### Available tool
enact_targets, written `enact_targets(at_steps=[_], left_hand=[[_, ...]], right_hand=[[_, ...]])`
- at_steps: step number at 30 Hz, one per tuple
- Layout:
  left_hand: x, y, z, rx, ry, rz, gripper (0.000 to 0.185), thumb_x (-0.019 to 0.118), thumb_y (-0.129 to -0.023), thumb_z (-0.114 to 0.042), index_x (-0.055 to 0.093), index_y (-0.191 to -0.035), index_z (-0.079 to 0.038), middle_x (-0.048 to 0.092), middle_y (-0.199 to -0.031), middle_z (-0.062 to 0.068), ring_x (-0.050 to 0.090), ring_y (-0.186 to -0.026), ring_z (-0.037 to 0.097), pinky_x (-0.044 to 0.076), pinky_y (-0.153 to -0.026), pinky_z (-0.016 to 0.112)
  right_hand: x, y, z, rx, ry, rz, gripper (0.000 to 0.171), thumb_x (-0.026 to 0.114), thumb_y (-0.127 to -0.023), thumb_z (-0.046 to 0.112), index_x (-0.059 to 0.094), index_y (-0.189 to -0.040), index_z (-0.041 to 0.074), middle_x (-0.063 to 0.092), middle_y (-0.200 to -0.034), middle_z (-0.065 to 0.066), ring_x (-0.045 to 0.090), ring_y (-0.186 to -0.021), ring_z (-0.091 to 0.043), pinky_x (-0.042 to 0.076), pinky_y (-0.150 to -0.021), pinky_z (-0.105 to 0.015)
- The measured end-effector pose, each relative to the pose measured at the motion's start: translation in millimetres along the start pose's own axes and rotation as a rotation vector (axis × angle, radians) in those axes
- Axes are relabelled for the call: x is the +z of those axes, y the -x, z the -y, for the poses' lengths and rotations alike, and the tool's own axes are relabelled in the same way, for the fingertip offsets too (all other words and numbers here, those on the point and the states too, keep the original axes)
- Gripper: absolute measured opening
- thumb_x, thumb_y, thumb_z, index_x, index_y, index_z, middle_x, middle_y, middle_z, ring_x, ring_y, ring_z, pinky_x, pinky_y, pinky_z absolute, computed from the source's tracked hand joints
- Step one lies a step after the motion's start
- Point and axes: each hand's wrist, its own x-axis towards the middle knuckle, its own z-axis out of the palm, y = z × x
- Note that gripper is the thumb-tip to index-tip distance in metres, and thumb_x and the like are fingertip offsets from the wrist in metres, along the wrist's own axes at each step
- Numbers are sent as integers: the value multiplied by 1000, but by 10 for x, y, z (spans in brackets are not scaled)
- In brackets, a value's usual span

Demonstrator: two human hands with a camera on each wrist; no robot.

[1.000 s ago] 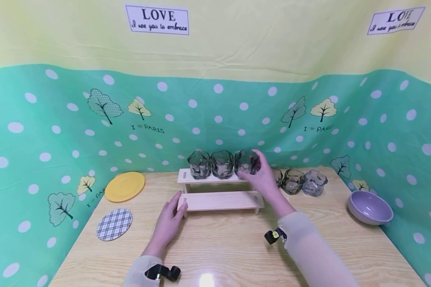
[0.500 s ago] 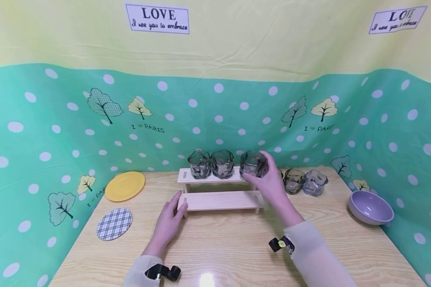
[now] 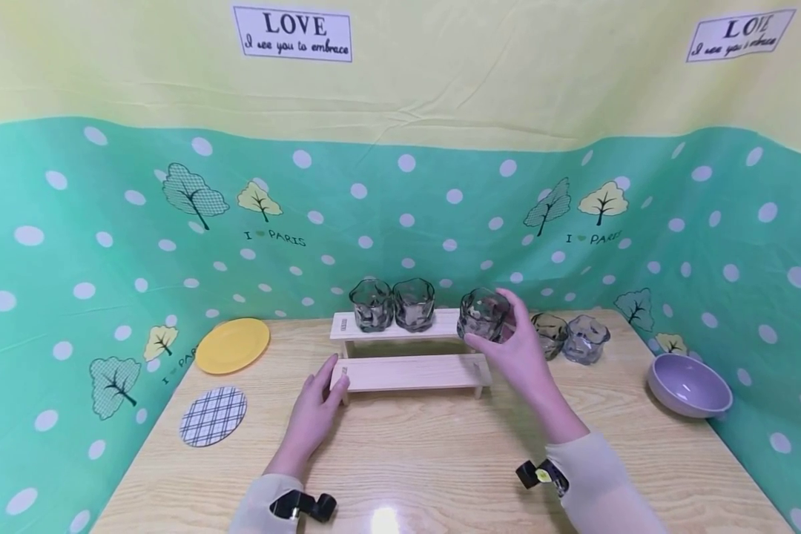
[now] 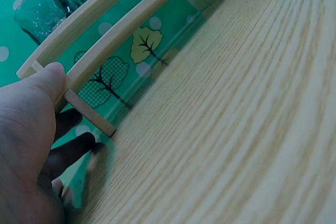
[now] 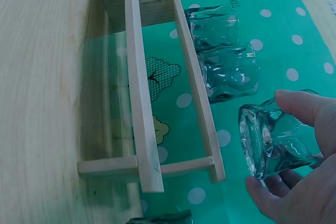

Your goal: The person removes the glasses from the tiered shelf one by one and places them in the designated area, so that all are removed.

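Observation:
In the head view my right hand (image 3: 518, 352) holds a dark clear glass (image 3: 482, 315) between thumb and fingers, at the right end of a two-tier wooden rack (image 3: 410, 373). The right wrist view shows that glass (image 5: 275, 135) raised off the upper tier, its base facing the rack. Two matching glasses, a left one (image 3: 371, 305) and a right one (image 3: 414, 305), stand side by side on the upper tier. My left hand (image 3: 311, 415) grips the rack's left end at the lower tier, with the thumb (image 4: 50, 80) on top and fingers beyond the end.
Right of the rack stand an amber-tinted glass (image 3: 547, 337) and a bluish glass (image 3: 585, 340). A purple bowl (image 3: 687, 386) is at the right edge. On the left lie a yellow plate (image 3: 232, 345) and a checked round mat (image 3: 213, 417). A green dotted cloth (image 3: 400, 208) hangs behind.
My right hand has lifted the third glass from beside the other two and carried it right, to the upper tier's end. The left hand stays put on the rack.

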Motion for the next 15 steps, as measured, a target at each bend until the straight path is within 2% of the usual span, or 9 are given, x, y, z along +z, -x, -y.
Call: enact_targets(at_steps=[5,9,15], left_hand=[[4,-3,12,-2,-4,-1,68,57,-116,-48,41,-172,-13,47,-170,17,22,-163,51,9,-137,58],[8,-6,19,5,-4,-4,68,57,-116,-48,41,-172,-13,48,-169,16,22,-163,51,9,-138,57],[-4,-7,13,5,-5,-2,69,56,-116,-49,41,-172,-12,47,-170,16,20,-163,53,10,-137,60]], right_hand=[[-90,85,-48,-5,3,6,107,99,-87,29,33,-172,30,47,-162,-18,52,-146,-44,43,-126,-58],[-162,148,-66,-10,46,-2,106,98,-87,32,34,-171,31,48,-161,-18,52,-145,-46,45,-122,-62],[-256,212,-69,-1,40,7,107,98,-87,30,33,-172,29,46,-163,-20,48,-150,-47,35,-130,-60]])
